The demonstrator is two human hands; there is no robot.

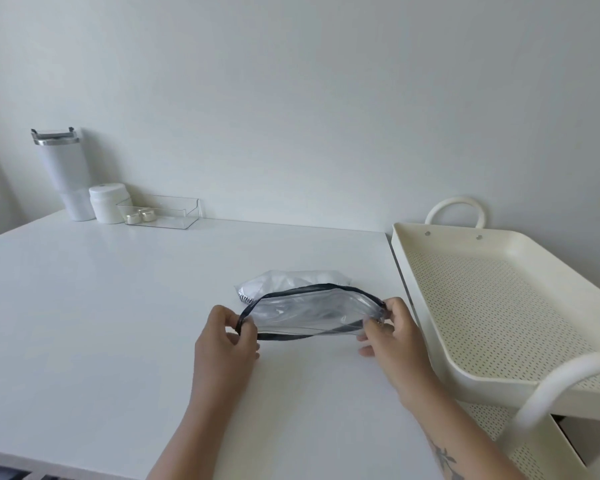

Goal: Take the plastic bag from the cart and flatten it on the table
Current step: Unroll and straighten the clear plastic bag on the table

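A clear plastic bag (309, 311) with a dark zip edge is over the white table (101, 306), near its right side. My left hand (227, 336) pinches the bag's left end. My right hand (387, 329) pinches its right end by the zip pull. The bag is stretched between the two hands, its mouth bowed open toward me. Its far part, holding something white and crumpled, rests on the table. The cream cart (499, 306) stands just right of the table, its perforated top tray bare.
At the table's back left stand a white tumbler (66, 174), a white jar (107, 202) and a clear organiser tray (167, 213) with small round items. The cart's white handles (454, 209) rise at its far and near ends. A lower cart shelf shows at bottom right.
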